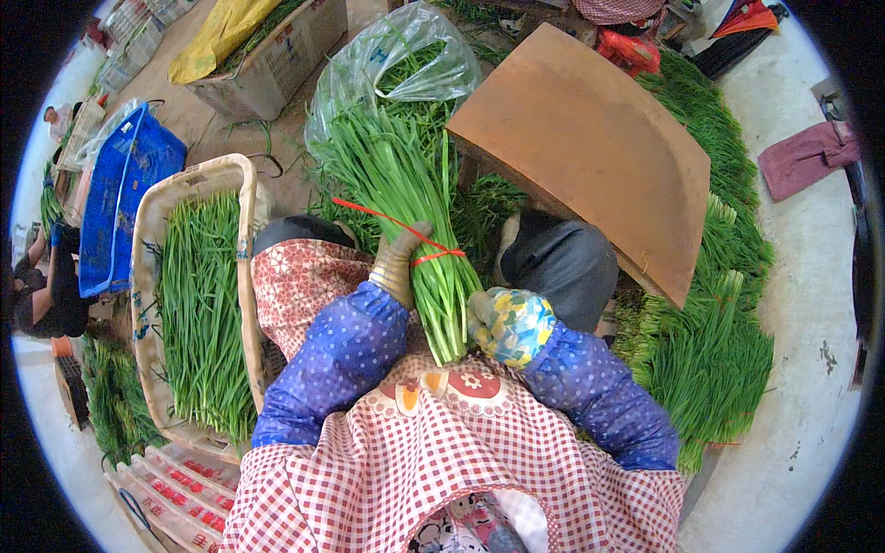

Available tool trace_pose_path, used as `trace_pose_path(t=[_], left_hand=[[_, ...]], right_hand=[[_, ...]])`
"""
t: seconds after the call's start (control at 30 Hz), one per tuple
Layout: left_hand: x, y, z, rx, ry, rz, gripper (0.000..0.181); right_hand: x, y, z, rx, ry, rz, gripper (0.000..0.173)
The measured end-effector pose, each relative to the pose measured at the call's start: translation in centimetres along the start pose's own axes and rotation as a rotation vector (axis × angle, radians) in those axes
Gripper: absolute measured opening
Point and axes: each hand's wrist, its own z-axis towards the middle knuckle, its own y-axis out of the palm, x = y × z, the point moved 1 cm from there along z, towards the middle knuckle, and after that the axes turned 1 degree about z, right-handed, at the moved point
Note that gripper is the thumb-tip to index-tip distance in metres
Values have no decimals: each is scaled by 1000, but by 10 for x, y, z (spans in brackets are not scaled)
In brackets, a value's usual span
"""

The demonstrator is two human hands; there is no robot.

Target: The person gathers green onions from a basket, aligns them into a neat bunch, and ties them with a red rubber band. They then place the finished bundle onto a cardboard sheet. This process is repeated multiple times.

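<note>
Across my lap lies a bunch of green garlic chives (408, 186), its pale cut ends towards me and its leaves pointing away. A red tie (435, 256) crosses the bunch, with one loose end sticking out to the left. My left hand (397, 266), in a striped greyish glove, grips the bunch from its left side, thumb over the stems by the tie. My right hand (511, 325), in a flower-patterned glove, has its fingers curled against the right side of the stems near the cut ends. Whether those fingers grip the stems cannot be seen.
A cream plastic crate (247, 207) of chives stands at my left, near a blue crate (110, 207). Ahead is a clear plastic bag (332, 76) with greens. A brown board (588, 138) stands right, before piled chives (726, 345). Another person (48, 290) is far left.
</note>
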Motion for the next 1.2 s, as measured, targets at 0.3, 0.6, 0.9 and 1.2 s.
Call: trace_pose_path(t=[0.3, 0.6, 0.9, 1.2], left_hand=[[-3, 7, -12, 120, 36, 34, 41], [33, 6, 17, 124, 93, 177, 55], [59, 70, 6, -238, 112, 221, 50], [33, 35, 3, -363, -164, -87, 62]], right_hand=[[6, 45, -21, 118, -73, 170, 12], [51, -30, -20, 198, 216, 589, 44], [45, -5, 64, 40, 43, 1515, 101], [58, 14, 58, 50, 50, 1334, 69]])
